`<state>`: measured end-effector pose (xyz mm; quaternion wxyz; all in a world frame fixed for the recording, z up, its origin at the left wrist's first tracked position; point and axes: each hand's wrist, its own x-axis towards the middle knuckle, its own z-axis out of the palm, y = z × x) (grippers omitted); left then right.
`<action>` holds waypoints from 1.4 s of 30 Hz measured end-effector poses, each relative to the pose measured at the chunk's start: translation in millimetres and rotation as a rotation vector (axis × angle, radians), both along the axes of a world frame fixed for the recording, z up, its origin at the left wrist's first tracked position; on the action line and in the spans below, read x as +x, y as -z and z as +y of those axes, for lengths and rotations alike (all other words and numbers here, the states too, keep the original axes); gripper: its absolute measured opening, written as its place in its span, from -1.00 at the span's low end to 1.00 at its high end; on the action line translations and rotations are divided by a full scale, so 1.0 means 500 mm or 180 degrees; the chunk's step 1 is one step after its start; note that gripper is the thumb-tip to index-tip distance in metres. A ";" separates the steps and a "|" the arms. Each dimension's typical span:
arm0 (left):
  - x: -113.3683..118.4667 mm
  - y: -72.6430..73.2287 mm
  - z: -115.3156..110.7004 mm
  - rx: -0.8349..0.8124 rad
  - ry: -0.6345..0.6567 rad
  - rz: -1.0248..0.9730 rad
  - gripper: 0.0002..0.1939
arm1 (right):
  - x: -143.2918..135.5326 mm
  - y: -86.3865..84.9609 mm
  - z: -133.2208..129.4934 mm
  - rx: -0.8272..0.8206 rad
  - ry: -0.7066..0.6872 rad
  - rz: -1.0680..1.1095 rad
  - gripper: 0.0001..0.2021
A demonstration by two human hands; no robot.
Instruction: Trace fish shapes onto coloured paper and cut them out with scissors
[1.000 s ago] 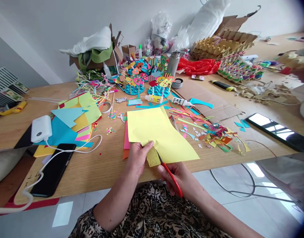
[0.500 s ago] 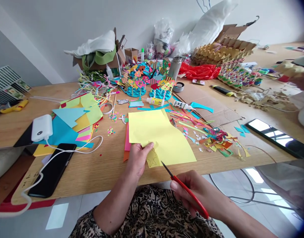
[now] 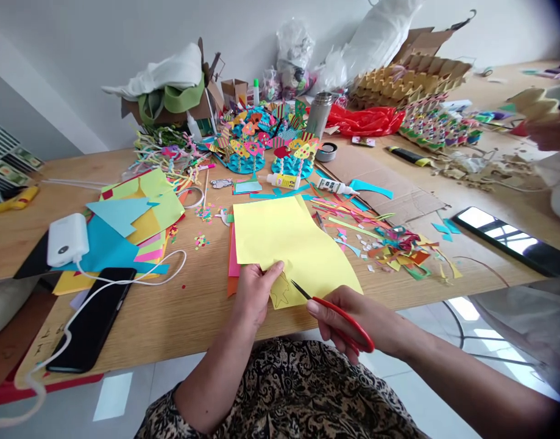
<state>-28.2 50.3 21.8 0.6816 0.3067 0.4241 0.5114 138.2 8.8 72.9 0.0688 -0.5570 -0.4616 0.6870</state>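
My left hand point(image 3: 256, 289) pinches the lower left edge of a large yellow paper sheet point(image 3: 302, 244), thumb on top. Beside the thumb, a small outline point(image 3: 281, 291) is drawn on the paper in dark line. Red-handled scissors point(image 3: 341, 320) are gripped in my right hand point(image 3: 348, 317), their dark blades pointing up and left over the sheet, with the tip just right of the drawing. The blades look closed. Pink and orange sheets point(image 3: 233, 268) stick out from under the yellow one at its left.
Glue bottles point(image 3: 284, 181), a tape roll point(image 3: 326, 152) and a steel flask point(image 3: 320, 116) stand or lie beyond the paper. Scraps point(image 3: 403, 250) and a phone point(image 3: 512, 241) are at right; a power bank point(image 3: 68, 239), cable and second phone point(image 3: 94, 320) at left. Another person's hand point(image 3: 547, 131) shows far right.
My right hand has moved up and left with the scissors, bringing the tip over the paper close to the drawn outline. My left hand keeps its hold on the sheet. The view has shifted slightly.
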 end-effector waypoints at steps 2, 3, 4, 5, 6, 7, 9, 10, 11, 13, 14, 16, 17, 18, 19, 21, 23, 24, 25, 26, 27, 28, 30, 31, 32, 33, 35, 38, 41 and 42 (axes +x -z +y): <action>0.001 0.001 0.001 -0.0030 0.0034 -0.0023 -0.68 | 0.000 0.000 0.001 -0.0003 -0.0021 0.0068 -0.45; 0.002 0.001 0.001 -0.0043 0.0039 -0.0021 -0.68 | -0.001 0.000 0.002 -0.0001 -0.0024 0.0091 -0.45; 0.002 0.002 0.002 -0.0058 0.0036 -0.0005 -0.68 | -0.002 0.000 0.003 0.0002 -0.0018 0.0104 -0.44; 0.003 0.002 0.002 -0.0075 0.0031 0.0023 -0.68 | -0.002 0.000 0.004 0.0003 -0.0006 0.0115 -0.44; 0.004 0.003 0.002 -0.0093 0.0024 0.0050 -0.68 | -0.003 0.000 0.005 0.0010 0.0004 0.0121 -0.43; 0.004 0.004 0.003 -0.0109 0.0024 0.0066 -0.67 | -0.005 0.000 0.007 0.0016 0.0015 0.0126 -0.42; 0.005 0.005 0.003 -0.0096 0.0049 0.0057 -0.67 | -0.007 0.000 0.009 0.0021 0.0032 0.0129 -0.42; 0.005 0.005 0.003 -0.0063 0.0061 0.0042 -0.67 | -0.008 0.001 0.010 0.0018 0.0040 0.0131 -0.42; 0.006 0.006 0.003 -0.0034 0.0072 0.0030 -0.67 | -0.009 0.001 0.011 0.0016 0.0049 0.0131 -0.42; 0.005 0.006 0.002 -0.0010 0.0080 0.0046 -0.68 | -0.011 0.001 0.011 0.0022 0.0077 0.0124 -0.42; 0.005 0.006 0.002 -0.0020 0.0072 0.0065 -0.68 | -0.011 0.002 0.011 0.0032 0.0090 0.0119 -0.42; 0.004 0.007 0.001 -0.0064 0.0074 0.0083 -0.68 | -0.012 0.002 0.010 0.0056 0.0107 0.0101 -0.43; 0.004 0.007 0.001 -0.0081 0.0076 0.0075 -0.67 | -0.012 0.003 0.010 0.0069 0.0112 0.0083 -0.43; 0.004 0.007 0.001 -0.0095 0.0081 0.0055 -0.67 | -0.013 0.003 0.009 0.0081 0.0112 0.0066 -0.43; 0.004 0.008 0.001 -0.0109 0.0089 0.0031 -0.66 | -0.013 0.005 0.008 0.0093 0.0108 0.0052 -0.43; 0.004 0.009 0.001 -0.0120 0.0090 -0.0010 -0.67 | -0.013 0.008 0.006 0.0119 0.0095 0.0027 -0.43; 0.004 0.011 0.002 -0.0096 0.0088 -0.0039 -0.68 | -0.013 0.011 0.004 0.0145 0.0098 0.0016 -0.44; 0.004 0.011 0.001 -0.0086 0.0092 -0.0055 -0.69 | -0.013 0.012 0.003 0.0157 0.0104 0.0013 -0.44; 0.004 0.012 0.001 -0.0079 0.0097 -0.0068 -0.69 | -0.014 0.014 0.003 0.0172 0.0115 0.0006 -0.44; 0.004 0.012 0.001 -0.0077 0.0101 -0.0077 -0.70 | -0.014 0.015 0.003 0.0189 0.0129 0.0002 -0.45; 0.004 0.012 0.001 -0.0076 0.0105 -0.0079 -0.70 | -0.015 0.016 0.003 0.0212 0.0141 0.0000 -0.45; 0.004 0.012 0.001 -0.0072 0.0105 -0.0073 -0.71 | -0.015 0.017 0.003 0.0235 0.0152 -0.0003 -0.45; 0.004 0.011 0.001 -0.0053 0.0089 -0.0047 -0.73 | -0.016 0.019 0.001 0.0258 0.0176 0.0006 -0.45; 0.005 0.011 0.002 -0.0051 0.0084 -0.0038 -0.74 | -0.017 0.020 -0.001 0.0248 0.0199 0.0022 -0.45; 0.005 0.012 0.002 -0.0057 0.0076 -0.0033 -0.74 | -0.017 0.021 -0.004 0.0211 0.0218 0.0041 -0.45; 0.005 0.012 0.003 -0.0070 0.0064 -0.0026 -0.74 | -0.016 0.021 -0.009 0.0154 0.0234 0.0062 -0.44; 0.006 0.013 0.004 -0.0128 0.0036 -0.0006 -0.73 | -0.011 0.014 -0.019 0.0031 0.0199 0.0132 -0.44; 0.007 0.009 0.005 -0.0276 -0.0020 0.0037 -0.70 | 0.014 -0.012 -0.024 0.0205 0.0120 0.0127 -0.45; 0.007 -0.006 0.004 -0.0451 -0.0119 -0.0034 -0.68 | 0.059 -0.040 0.004 0.1160 0.0669 -0.0304 -0.44; 0.006 -0.013 0.004 -0.0512 -0.0158 -0.0082 -0.67 | 0.076 -0.044 0.020 0.1514 0.0949 -0.0486 -0.44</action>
